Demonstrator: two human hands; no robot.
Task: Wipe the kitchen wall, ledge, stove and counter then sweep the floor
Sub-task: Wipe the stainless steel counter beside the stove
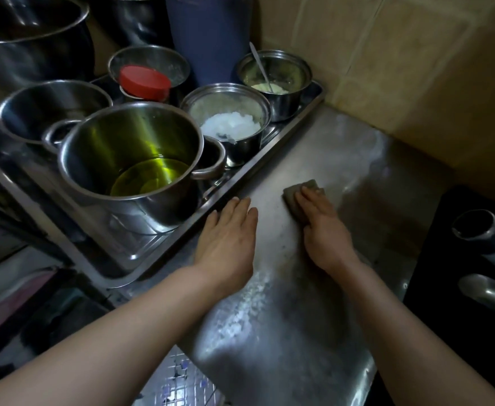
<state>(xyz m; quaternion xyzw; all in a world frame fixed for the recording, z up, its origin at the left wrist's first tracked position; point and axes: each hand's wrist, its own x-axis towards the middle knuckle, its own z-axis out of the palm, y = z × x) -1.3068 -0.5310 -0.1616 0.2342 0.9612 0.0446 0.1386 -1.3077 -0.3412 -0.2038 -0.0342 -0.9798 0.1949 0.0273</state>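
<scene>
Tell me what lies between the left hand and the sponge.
Head view: only bare wet steel counter between left hand and sponge under right hand.

Your table (313, 303) is a steel sheet, wet and streaked, with a trail of pale foam or grit running down its left part near the front edge. It butts against the tiled wall (401, 68) at the back and right. On its left side sits a shallow steel tray (141, 253), set at an angle, its long rim crossing the table. Just right of that rim your left hand (228, 241) lies flat on the metal, fingers straight. Near it, your right hand (325, 227) presses a grey-brown scouring pad (293, 197) onto the surface. A dark stove (445, 288) borders the table's right edge.
</scene>
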